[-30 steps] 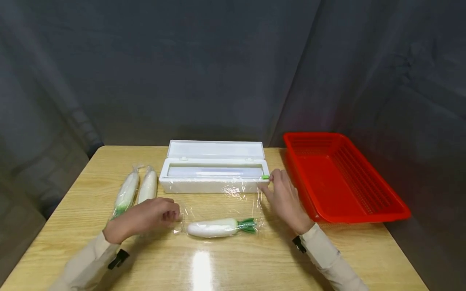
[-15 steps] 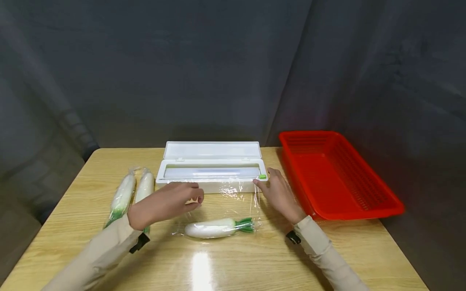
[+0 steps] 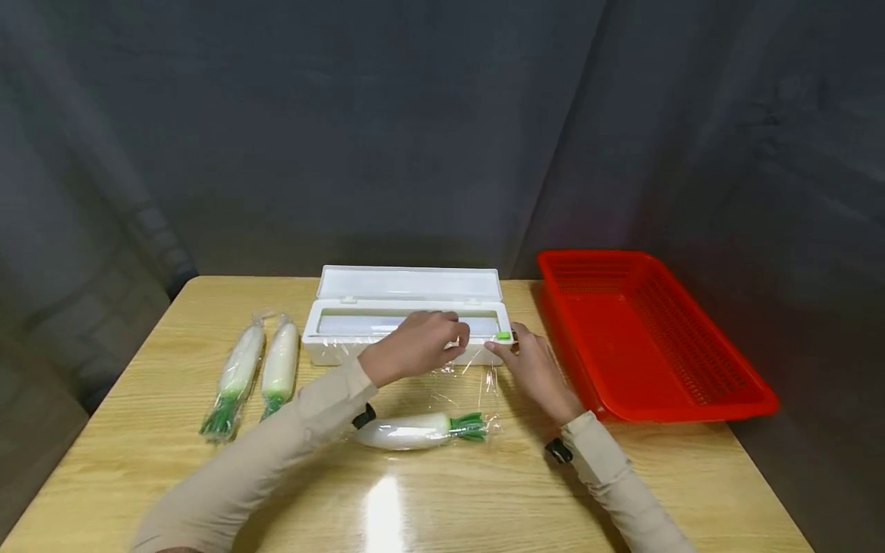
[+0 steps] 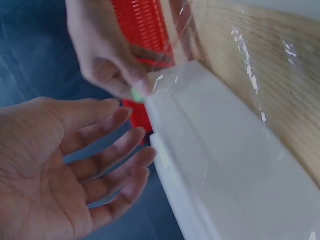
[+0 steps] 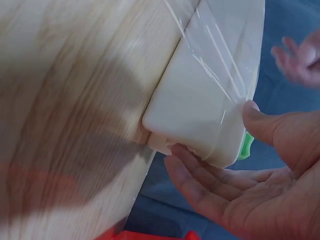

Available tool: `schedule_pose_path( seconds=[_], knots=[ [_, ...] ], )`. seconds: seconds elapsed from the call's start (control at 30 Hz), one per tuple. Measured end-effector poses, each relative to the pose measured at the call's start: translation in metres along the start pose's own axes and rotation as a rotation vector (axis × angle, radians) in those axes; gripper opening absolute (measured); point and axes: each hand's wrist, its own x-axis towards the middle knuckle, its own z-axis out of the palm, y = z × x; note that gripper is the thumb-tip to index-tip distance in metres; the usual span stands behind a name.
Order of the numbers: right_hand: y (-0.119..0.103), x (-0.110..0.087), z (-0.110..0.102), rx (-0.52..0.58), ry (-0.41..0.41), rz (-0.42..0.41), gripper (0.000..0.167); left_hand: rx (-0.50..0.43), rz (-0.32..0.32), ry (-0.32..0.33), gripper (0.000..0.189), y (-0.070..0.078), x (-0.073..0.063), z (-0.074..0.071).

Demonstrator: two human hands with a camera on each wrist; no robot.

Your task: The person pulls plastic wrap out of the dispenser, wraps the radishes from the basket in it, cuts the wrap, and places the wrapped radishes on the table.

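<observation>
A white cling film dispenser (image 3: 332,352) stands at the back of the table, lid up, with the film roll inside. My right hand (image 3: 538,376) grips its right end, thumb on the front top edge beside the green slider (image 3: 503,336), fingers round the end face. Above the dispenser's front edge hovers my left hand (image 3: 418,346), its fingers (image 4: 135,165) loosely bent and holding nothing. Clear film runs from the dispenser toward a white radish (image 3: 422,432) with green stalks, which lies in front, wrapped in film. My left sleeve and wrist strap partly cover the radish's left end.
Two film-wrapped radishes, one further left (image 3: 238,369) and one nearer the dispenser (image 3: 281,365), lie on the left of the wooden table (image 3: 456,507). To the right stands a red plastic basket (image 3: 622,361). Dark curtains (image 3: 387,138) hang behind.
My left hand has moved from beside the radish's left end, up and right, to above the dispenser. The right hand stays at the dispenser's right end.
</observation>
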Motion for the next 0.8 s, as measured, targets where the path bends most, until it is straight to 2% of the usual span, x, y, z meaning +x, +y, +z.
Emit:
schedule_pose_path(
  seconds=[0.17,0.33,0.43,0.53,0.8],
  knots=[
    [0.002,0.002,-0.001,0.047,0.014,-0.062,0.05,-0.03,-0.072,0.01,0.012,0.003,0.03,0.018],
    [0.003,0.006,0.0,0.01,0.037,-0.137,0.054,-0.09,-0.117,0.0,0.022,0.004,0.048,0.032],
    [0.003,0.008,0.002,-0.02,0.045,-0.154,0.053,-0.091,-0.112,0.031,0.023,0.004,0.053,0.039],
    [0.004,0.009,0.005,-0.02,0.043,-0.156,0.05,-0.053,-0.105,0.081,0.019,0.003,0.056,0.044],
    [0.004,0.011,0.008,0.052,0.042,-0.139,0.049,0.011,-0.129,0.133,0.01,0.002,0.061,0.047]
  ],
)
